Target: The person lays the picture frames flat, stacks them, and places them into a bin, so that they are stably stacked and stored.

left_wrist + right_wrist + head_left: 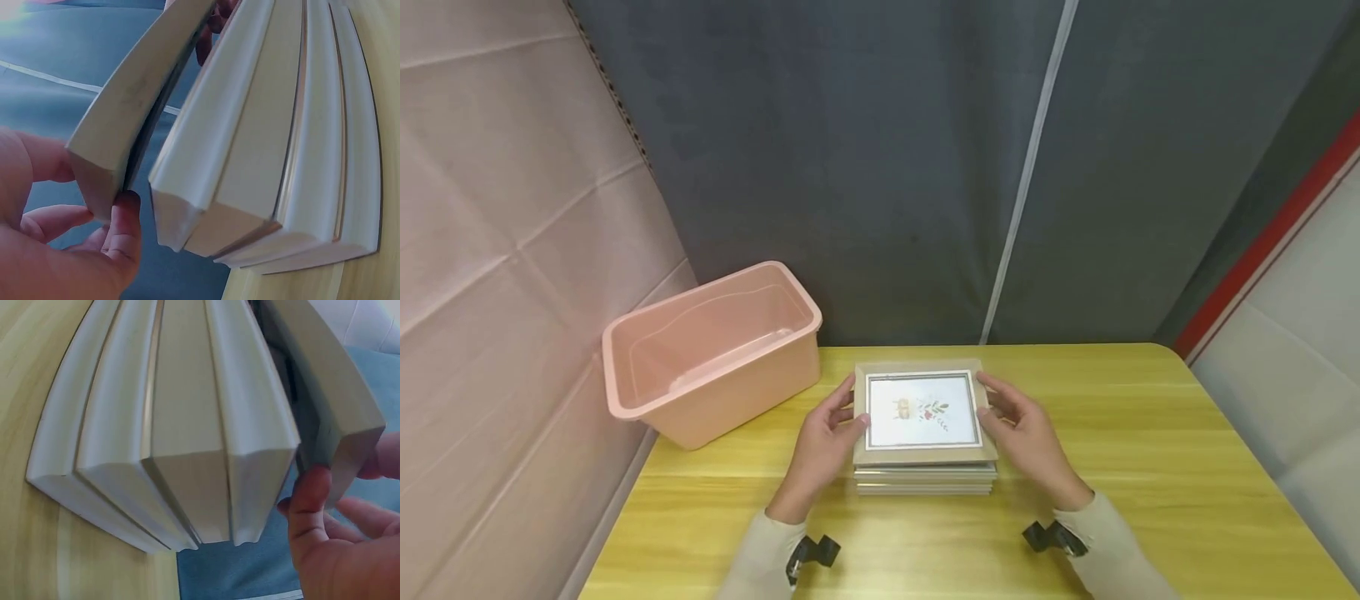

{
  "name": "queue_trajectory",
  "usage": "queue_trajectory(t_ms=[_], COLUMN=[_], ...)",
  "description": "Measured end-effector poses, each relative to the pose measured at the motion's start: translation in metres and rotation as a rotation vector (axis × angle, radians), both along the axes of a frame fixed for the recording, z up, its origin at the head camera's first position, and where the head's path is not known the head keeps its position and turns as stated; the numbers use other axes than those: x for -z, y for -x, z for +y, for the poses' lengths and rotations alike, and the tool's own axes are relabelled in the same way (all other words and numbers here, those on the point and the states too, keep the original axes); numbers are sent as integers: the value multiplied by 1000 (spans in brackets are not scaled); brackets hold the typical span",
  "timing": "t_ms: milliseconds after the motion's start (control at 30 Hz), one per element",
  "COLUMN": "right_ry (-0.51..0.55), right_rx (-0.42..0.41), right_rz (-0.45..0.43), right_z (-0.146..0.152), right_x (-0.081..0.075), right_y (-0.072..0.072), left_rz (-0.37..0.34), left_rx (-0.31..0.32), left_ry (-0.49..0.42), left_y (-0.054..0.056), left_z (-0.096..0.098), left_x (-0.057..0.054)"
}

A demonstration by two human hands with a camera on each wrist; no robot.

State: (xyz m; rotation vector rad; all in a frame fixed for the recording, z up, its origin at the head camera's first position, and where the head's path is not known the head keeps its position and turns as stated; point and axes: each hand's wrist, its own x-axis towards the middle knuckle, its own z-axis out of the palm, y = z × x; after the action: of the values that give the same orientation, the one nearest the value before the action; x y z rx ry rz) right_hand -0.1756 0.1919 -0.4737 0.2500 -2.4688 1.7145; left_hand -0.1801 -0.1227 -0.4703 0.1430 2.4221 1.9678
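A light wood-toned picture frame [922,457] with a flower print is held level between both hands, over a stack of frames [925,482]. My left hand [820,448] pinches its left edge, thumb on the near side in the left wrist view. On the opposite edge, my right hand [1030,440] grips it between thumb and fingers. Both wrist views show a gap between the held picture frame [134,94] and the topmost frame [253,400] of the stack. Several white and beige frames make up that stack, lying flat on one another.
A pink plastic bin [752,392] stands at the back left of the yellow wood-grain table [1120,450], its visible inside bare. Behind the table hangs a dark grey curtain [850,167]. Pale fabric [512,275] borders the left side.
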Motion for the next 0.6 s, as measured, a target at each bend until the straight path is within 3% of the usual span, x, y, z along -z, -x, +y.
queue_trajectory(t_ms=[600], right_ry=[-74], right_rx=[-6], right_rz=[-48], right_z=[2], right_x=[5], right_y=[-3], left_rz=[-12], left_rx=[-89], left_ry=[72], left_y=[1], left_z=[0], left_x=[2])
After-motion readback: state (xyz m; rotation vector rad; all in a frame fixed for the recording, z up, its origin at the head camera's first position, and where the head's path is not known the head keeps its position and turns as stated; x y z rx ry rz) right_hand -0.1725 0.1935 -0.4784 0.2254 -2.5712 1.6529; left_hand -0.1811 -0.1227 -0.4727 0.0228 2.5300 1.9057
